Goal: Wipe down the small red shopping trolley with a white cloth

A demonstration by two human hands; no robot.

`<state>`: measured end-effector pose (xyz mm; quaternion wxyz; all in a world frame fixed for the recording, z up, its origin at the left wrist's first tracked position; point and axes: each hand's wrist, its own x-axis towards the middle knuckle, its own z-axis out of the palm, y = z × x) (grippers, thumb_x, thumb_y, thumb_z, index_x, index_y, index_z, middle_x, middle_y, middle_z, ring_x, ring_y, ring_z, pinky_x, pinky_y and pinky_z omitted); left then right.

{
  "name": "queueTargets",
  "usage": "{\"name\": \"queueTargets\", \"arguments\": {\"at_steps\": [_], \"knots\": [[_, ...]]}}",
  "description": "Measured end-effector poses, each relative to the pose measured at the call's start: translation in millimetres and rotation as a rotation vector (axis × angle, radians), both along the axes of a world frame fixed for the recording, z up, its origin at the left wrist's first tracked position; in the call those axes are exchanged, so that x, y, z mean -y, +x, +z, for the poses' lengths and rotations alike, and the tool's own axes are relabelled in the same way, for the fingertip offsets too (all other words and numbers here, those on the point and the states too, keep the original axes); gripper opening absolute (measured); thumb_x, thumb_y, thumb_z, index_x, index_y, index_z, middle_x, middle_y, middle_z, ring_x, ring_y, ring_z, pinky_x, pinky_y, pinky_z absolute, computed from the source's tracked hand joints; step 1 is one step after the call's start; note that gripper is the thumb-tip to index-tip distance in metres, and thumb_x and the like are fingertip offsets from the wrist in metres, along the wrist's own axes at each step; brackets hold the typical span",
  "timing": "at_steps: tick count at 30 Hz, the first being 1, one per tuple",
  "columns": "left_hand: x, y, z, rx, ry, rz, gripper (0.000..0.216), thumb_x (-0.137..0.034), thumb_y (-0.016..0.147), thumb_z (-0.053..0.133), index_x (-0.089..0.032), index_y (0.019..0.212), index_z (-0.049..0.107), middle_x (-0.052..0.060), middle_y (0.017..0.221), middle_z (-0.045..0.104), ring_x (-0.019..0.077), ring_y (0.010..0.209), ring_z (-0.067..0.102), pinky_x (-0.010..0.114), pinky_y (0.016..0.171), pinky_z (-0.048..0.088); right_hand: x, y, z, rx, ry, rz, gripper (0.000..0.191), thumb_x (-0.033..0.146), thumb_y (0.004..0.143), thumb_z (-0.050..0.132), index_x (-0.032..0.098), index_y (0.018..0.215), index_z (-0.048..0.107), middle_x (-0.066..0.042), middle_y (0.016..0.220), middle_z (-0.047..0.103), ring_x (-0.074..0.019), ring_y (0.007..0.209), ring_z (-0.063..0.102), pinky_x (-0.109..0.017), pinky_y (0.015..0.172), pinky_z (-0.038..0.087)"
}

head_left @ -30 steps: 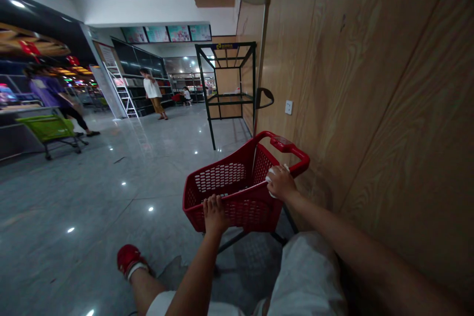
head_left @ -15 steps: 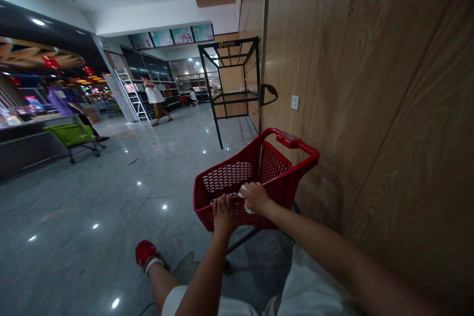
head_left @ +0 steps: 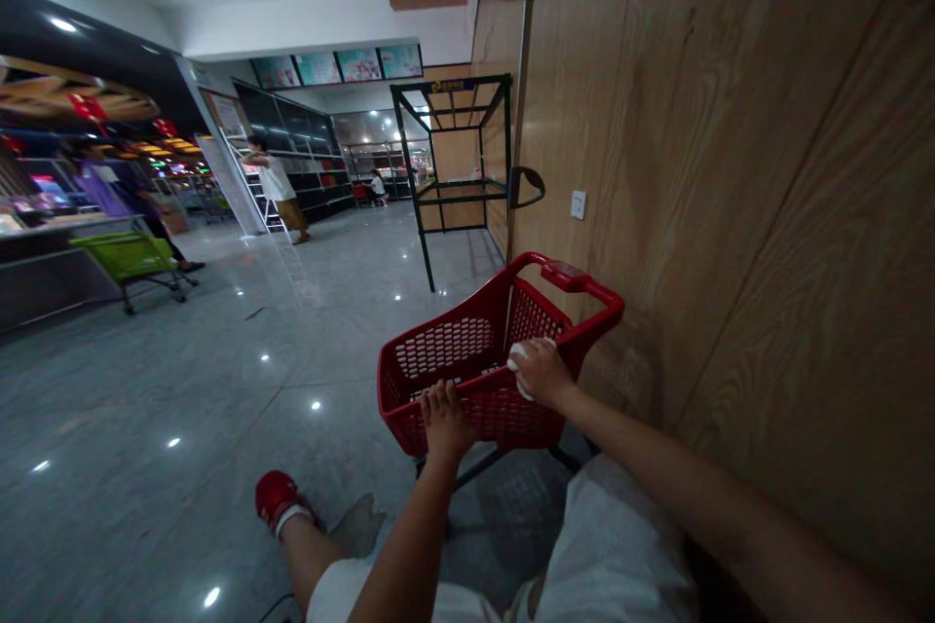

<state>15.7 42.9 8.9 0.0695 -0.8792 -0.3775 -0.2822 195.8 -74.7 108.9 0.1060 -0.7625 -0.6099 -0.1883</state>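
Cart [head_left: 504, 421] sits under L hand [head_left: 445, 421], gripping near rim [head_left: 483, 383], & R hand [head_left: 542, 374], clutching prob. white cloth [head_left: 518, 351].

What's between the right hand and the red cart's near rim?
A white cloth, bunched in the right hand at the red cart's near rim. Shows in the head view.

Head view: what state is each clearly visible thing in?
Red cart: upright on the floor.
Left hand: fingers over the red cart's near rim; firmness of grip unclear.
Right hand: closed on white cloth.
White cloth: bunched, at that rim.
Green cart: upright.
Metal rack: standing.
Wall socket: nothing plugged in.
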Motion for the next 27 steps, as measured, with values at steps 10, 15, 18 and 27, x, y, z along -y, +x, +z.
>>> {"name": "queueTargets", "arguments": {"at_steps": [10,15,18,27], "knots": [[-12.4,-22.8,6.1,-0.092,-0.008,-0.078,0.067,-0.027,0.068,0.055,-0.011,0.132,0.043,0.020,0.134,0.048,0.0326,0.127,0.040,0.050,0.110,0.023,-58.4,-84.4,-23.7,-0.110,-0.060,0.129,0.025,0.024,0.094,0.041,0.019,0.103,0.063,-0.011,0.105,0.062,-0.0229,0.094,0.052,-0.034,0.080,0.034],[-11.8,-24.6,8.6,-0.044,0.010,-0.058,0.063,-0.026,0.069,0.055,-0.005,0.128,0.046,0.023,0.133,0.047,0.0333,0.125,0.041,0.048,0.111,0.024,-1.0,-7.6,8.7,0.014,-0.084,0.080,0.024,0.022,0.091,0.043,0.019,0.103,0.064,-0.011,0.105,0.062,-0.0237,0.097,0.052,-0.036,0.086,0.030],[-8.2,-18.7,8.4,-0.007,-0.008,-0.040,0.064,-0.023,0.066,0.055,-0.007,0.128,0.046,0.022,0.134,0.046,0.0337,0.126,0.040,0.051,0.111,0.023,34.2,34.8,28.0,0.091,-0.067,-0.014,0.028,0.024,0.084,0.051,0.019,0.109,0.063,-0.012,0.109,0.061,-0.0264,0.102,0.049,-0.040,0.094,0.025],[6.1,-6.9,11.0,0.010,-0.038,-0.011,0.067,-0.026,0.065,0.055,-0.006,0.128,0.045,0.022,0.132,0.047,0.0355,0.125,0.039,0.053,0.111,0.021,-5.1,-15.0,-5.5,0.009,-0.017,0.001,0.024,0.019,0.086,0.047,0.017,0.103,0.063,-0.011,0.106,0.061,-0.0251,0.098,0.048,-0.039,0.093,0.028]]}}
